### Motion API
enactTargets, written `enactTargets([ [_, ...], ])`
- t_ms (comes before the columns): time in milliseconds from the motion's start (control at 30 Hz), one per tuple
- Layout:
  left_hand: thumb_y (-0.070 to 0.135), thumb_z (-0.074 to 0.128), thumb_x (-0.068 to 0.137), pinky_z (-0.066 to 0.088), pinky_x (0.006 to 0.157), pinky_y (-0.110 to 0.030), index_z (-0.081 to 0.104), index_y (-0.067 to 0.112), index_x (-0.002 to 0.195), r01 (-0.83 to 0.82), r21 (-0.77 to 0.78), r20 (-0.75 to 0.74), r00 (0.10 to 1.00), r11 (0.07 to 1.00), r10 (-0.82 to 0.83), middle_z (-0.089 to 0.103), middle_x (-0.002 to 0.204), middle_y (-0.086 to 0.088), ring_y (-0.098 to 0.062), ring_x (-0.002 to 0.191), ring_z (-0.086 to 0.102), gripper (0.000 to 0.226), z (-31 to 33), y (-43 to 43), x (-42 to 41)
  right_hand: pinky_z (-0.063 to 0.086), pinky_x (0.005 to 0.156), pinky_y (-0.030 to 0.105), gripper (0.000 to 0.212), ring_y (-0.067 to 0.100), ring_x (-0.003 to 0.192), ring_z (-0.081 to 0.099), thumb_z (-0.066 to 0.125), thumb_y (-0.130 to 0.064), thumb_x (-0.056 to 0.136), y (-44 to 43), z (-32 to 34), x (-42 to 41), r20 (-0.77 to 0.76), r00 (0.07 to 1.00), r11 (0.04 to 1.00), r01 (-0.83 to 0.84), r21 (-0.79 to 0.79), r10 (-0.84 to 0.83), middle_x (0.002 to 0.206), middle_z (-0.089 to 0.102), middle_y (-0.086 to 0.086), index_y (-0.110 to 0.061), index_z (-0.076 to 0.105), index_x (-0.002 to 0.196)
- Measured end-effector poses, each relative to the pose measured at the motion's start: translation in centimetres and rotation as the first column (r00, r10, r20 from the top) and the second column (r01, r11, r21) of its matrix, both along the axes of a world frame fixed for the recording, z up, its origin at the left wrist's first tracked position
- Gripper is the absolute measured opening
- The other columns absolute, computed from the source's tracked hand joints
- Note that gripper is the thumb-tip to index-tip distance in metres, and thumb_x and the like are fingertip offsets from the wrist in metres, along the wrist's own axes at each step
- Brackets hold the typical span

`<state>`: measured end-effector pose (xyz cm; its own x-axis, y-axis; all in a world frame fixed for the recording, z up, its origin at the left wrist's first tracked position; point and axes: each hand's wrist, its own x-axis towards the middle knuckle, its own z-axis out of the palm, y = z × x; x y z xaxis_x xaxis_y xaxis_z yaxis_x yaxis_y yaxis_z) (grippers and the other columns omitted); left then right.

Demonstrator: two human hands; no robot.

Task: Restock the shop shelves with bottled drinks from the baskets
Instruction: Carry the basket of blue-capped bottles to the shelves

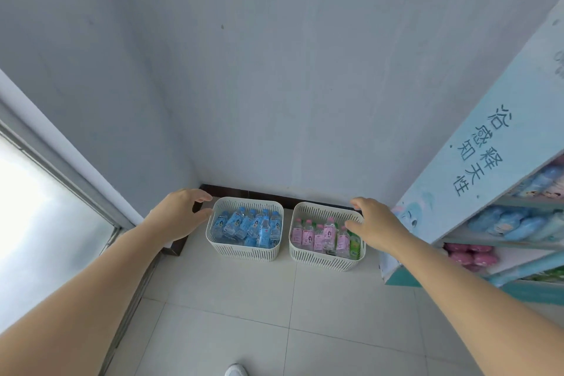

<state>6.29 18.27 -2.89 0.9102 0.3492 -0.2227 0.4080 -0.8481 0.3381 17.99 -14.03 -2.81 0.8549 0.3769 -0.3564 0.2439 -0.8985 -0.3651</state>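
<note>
Pale tiled floor (244,299) is carrying two white slotted baskets side by side, just apart, near the dark skirting (259,194). The left basket (244,253) is holding blue-labelled bottles (244,224), and the right basket (323,261) is holding pink-labelled bottles (308,235) plus a green bottle (354,246). Shelf unit (457,186) is standing on the floor at right, and a white shoe tip (235,370) is resting at the bottom edge.

Grey-blue wall (274,70), pale tiled floor (244,299), dark skirting board (259,194), bright window (36,207) at left.

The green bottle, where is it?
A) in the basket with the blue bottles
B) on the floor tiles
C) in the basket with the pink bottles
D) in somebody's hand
C: the green bottle stands at the right end of the right basket, next to the pink bottles.
</note>
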Motion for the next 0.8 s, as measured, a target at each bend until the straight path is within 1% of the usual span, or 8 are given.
enactTargets([
  [133,0.029,0.055,0.093,0.042,0.101,-0.033,0.057,0.018,0.126,0.024,-0.019,-0.076,0.997,1.000,-0.026,0.058,0.130,-0.001,-0.019,0.118,0.054,0.035,-1.9,5.7,2.0,0.033,0.107,0.032,0.054,0.020,0.132,0.040,0.054,-0.028,0.092,5.9,-1.8,1.9,-0.011,1.000,1.000,0.010,-0.001,-0.010,0.144,0.042,0.005,-0.013,0.036,0.142],
  [233,0.029,0.055,0.093,0.042,0.102,-0.034,0.057,0.018,0.127,0.043,-0.041,-0.110,0.993,0.998,-0.047,0.058,0.130,-0.002,-0.019,0.119,0.054,0.035,-2.5,9.3,3.7,0.032,0.108,0.033,0.055,0.021,0.133,0.039,0.054,-0.028,0.093,9.4,-2.4,3.1,-0.038,0.999,1.000,0.024,0.005,-0.024,0.145,0.040,0.005,-0.012,0.035,0.142],
  [333,0.027,0.054,0.093,0.041,0.102,-0.033,0.055,0.016,0.129,0.059,-0.043,-0.121,0.991,0.997,-0.064,0.057,0.131,-0.004,-0.021,0.120,0.053,0.037,-3.1,11.8,5.6,0.034,0.108,0.035,0.055,0.021,0.133,0.039,0.054,-0.027,0.093,12.1,-3.2,4.6,-0.051,0.998,1.000,0.029,0.003,-0.028,0.145,0.040,0.006,-0.013,0.034,0.143],
  [500,0.027,0.054,0.094,0.040,0.103,-0.033,0.054,0.016,0.130,0.046,-0.056,-0.134,0.990,0.997,-0.053,0.055,0.133,-0.005,-0.021,0.121,0.052,0.038,-5.0,14.3,8.1,0.037,0.104,0.036,0.053,0.023,0.129,0.044,0.053,-0.026,0.093,15.3,-5.2,7.3,-0.066,0.998,1.000,0.021,-0.002,-0.021,0.142,0.044,0.008,-0.011,0.036,0.142],
  [633,0.027,0.054,0.094,0.042,0.102,-0.035,0.053,0.017,0.130,0.006,-0.059,-0.146,0.989,0.998,-0.014,0.055,0.133,-0.005,-0.023,0.119,0.052,0.037,-6.6,15.4,9.5,0.036,0.103,0.034,0.052,0.024,0.128,0.044,0.053,-0.024,0.094,16.9,-6.9,9.6,-0.086,0.996,1.000,0.011,0.021,-0.009,0.141,0.045,0.008,-0.010,0.036,0.141],
  [800,0.027,0.054,0.094,0.041,0.101,-0.033,0.053,0.017,0.131,-0.029,-0.073,-0.169,0.985,0.997,0.016,0.055,0.132,-0.006,-0.022,0.119,0.053,0.038,-8.0,15.5,11.9,0.033,0.108,0.034,0.053,0.022,0.132,0.040,0.052,-0.024,0.094,17.8,-9.2,12.6,-0.138,0.990,0.999,-0.019,0.032,0.024,0.144,0.042,0.007,-0.011,0.035,0.143],
])
